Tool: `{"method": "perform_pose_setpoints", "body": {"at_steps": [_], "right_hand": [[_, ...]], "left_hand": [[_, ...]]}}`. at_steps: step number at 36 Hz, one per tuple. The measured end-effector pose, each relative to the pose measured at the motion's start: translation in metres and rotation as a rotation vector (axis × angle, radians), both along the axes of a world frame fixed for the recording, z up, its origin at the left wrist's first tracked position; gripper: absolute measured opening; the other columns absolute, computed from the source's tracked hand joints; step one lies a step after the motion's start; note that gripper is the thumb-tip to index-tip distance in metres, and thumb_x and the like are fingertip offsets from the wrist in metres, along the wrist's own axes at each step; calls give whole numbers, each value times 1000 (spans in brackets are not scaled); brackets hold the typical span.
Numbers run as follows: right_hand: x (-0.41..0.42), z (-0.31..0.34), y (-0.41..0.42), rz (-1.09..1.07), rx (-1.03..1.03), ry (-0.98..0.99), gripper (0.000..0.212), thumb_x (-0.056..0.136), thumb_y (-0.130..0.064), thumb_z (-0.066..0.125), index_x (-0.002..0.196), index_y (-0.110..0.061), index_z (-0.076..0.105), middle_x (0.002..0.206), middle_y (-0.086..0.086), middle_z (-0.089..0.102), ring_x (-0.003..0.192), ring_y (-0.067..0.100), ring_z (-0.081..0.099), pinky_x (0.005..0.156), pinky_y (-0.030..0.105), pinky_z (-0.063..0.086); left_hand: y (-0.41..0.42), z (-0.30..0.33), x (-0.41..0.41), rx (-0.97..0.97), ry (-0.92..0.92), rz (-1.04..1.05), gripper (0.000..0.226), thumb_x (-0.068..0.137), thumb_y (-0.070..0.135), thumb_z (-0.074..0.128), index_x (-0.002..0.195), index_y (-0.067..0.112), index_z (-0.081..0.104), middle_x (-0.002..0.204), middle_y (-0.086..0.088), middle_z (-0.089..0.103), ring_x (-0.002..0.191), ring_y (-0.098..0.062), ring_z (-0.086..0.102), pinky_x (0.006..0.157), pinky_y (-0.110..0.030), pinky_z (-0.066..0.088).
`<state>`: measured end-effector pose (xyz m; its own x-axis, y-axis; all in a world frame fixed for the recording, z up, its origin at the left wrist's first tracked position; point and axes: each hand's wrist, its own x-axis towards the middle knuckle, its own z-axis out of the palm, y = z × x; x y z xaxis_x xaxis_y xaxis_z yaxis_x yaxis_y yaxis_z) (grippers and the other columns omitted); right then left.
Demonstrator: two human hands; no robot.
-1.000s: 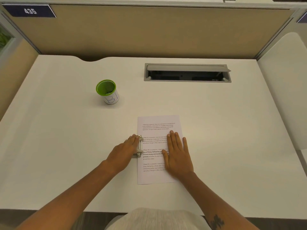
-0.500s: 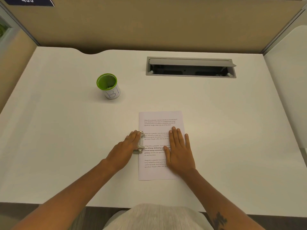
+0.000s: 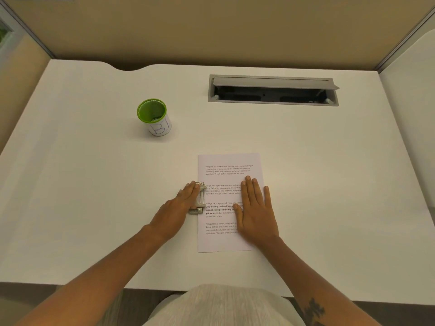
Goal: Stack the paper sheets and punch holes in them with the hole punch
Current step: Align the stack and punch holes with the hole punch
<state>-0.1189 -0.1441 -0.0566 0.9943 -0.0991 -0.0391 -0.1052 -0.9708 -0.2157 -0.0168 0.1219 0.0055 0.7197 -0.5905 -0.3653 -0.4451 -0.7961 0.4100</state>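
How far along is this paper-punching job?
Stacking looks done: the paper sheets lie squared in one pile on the desk. In hand: the left hand presses the hole punch at their left edge, and the right hand lies flat on them. Whether holes are cut is hidden.

White desk (image 3: 94, 184) w/ paper sheets (image 3: 226, 241), hole punch (image 3: 200, 198), green cup (image 3: 155, 117).

Two bare forearms, no sleeves visible to frame edge. Left hand (image 3: 181, 203): no rings, no watch, nails short. Right hand (image 3: 256, 208): no rings, nails short and unpainted. Dark tattoo (image 3: 314, 310) on right forearm, well back from wrist, irregular branching shape; detail too blurred to read. Light grey-white ribbed garment (image 3: 221, 307) on torso, between the two forearms, fine vertical texture.
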Motion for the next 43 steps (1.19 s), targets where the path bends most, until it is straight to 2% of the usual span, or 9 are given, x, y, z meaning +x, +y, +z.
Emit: {"method": "perform_pose_setpoints", "body": {"at_steps": [5, 11, 15, 21, 23, 25, 29, 33, 43], "right_hand": [[0, -1, 0, 1, 4, 2, 73, 112, -48, 23, 171, -8, 6, 182, 6, 1, 168, 23, 1, 135, 55, 11], [0, -2, 0, 3, -4, 2, 73, 112, -48, 21, 171, -8, 7, 181, 7, 2, 168, 24, 2, 135, 56, 11], [0, -3, -1, 4, -7, -2, 74, 111, -48, 25, 171, -8, 6, 182, 7, 0, 168, 24, 1, 135, 56, 10], [0, -2, -1, 5, -7, 1, 73, 112, -49, 21, 171, -8, 6, 182, 6, 0, 168, 24, 1, 135, 56, 10], [1, -2, 0, 0, -8, 1, 73, 111, -48, 24, 171, -8, 7, 182, 6, 1, 168, 24, 2, 135, 56, 11], [0, -2, 0, -3, -14, 6, 74, 111, -47, 26, 171, -8, 8, 182, 7, 1, 168, 24, 2, 135, 56, 12], [0, -1, 0, -3, -15, 3, 74, 111, -47, 26, 171, -8, 6, 182, 6, 0, 168, 23, 1, 135, 56, 11], [0, 0, 1, -5, -17, 10, 74, 111, -47, 26, 171, -8, 8, 182, 7, 1, 168, 23, 1, 135, 56, 11], [0, 2, 1, -8, -12, 5, 74, 111, -47, 27, 171, -8, 9, 181, 7, 3, 168, 23, 2, 135, 56, 13]], "left_hand": [[0, -3, 4, -33, 20, 31, 82, 98, -14, 34, 167, 26, 14, 175, 4, 7, 160, -27, 23, 120, -48, 40], [2, -10, 10, -129, 64, 70, 68, 106, -8, 41, 164, 24, 25, 173, 6, 17, 161, -17, 9, 131, -42, 23], [4, -14, 11, -159, 81, 108, 60, 108, 3, 46, 162, 27, 34, 170, 11, 23, 161, -19, 11, 131, -43, 22], [6, -19, 12, -88, 75, 115, 58, 112, 17, 44, 162, 39, 27, 167, 28, 14, 162, -17, 8, 128, -46, 28], [8, -20, 13, -71, 105, 150, 57, 111, 25, 45, 161, 46, 26, 167, 30, 15, 163, -21, 5, 126, -50, 30], [8, -20, 13, -76, 107, 163, 57, 111, 27, 46, 160, 48, 28, 168, 29, 19, 163, -22, 5, 127, -52, 28], [6, -20, 11, -127, 86, 155, 56, 109, 24, 50, 160, 40, 34, 166, 26, 24, 162, -14, 6, 131, -53, 12], [6, -19, 13, -76, 58, 139, 54, 108, 31, 50, 160, 39, 35, 168, 22, 27, 162, -17, 9, 131, -57, 10], [6, -23, 16, -79, 60, 137, 56, 108, 25, 53, 160, 37, 36, 168, 20, 29, 162, -21, 10, 129, -60, 3]]}}
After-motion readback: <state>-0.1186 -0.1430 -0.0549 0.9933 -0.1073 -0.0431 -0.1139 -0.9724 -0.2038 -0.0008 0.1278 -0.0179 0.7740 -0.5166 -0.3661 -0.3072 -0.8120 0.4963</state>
